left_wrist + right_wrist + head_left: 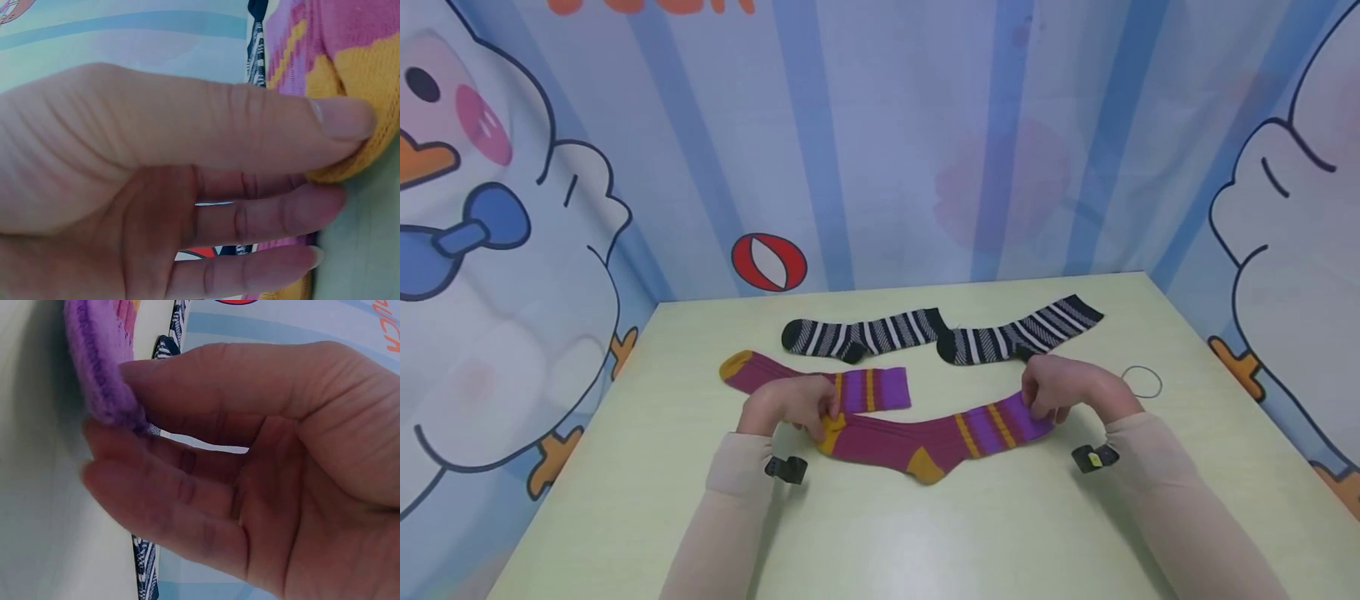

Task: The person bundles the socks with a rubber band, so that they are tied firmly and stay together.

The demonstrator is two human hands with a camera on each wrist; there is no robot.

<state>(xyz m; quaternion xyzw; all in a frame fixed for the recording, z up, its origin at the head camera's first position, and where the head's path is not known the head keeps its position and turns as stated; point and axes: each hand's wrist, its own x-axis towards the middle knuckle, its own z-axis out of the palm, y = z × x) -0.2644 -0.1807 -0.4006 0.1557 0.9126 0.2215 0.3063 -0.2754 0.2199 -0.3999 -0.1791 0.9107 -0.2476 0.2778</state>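
Note:
A maroon sock [880, 440] with mustard toe and heel and a purple striped cuff stretches sideways between both hands. My left hand [793, 403] pinches its mustard toe [369, 81] between thumb and fingers. At the other end, my right hand [1067, 385] pinches the purple cuff [100, 369]. Just behind it lies a matching maroon sock [767, 372], toe to the left, partly covered by my left hand. Farther back are two black-and-white striped socks, one at the left [887, 333] and one at the right [1030, 333], the latter close behind my right hand.
A thin loop [1142, 382], like a band, lies right of my right hand on the pale table [910, 542]. A printed curtain [910, 150] with cartoon ducks hangs along the back and both sides. Dark wrist cameras sit at both sleeve cuffs.

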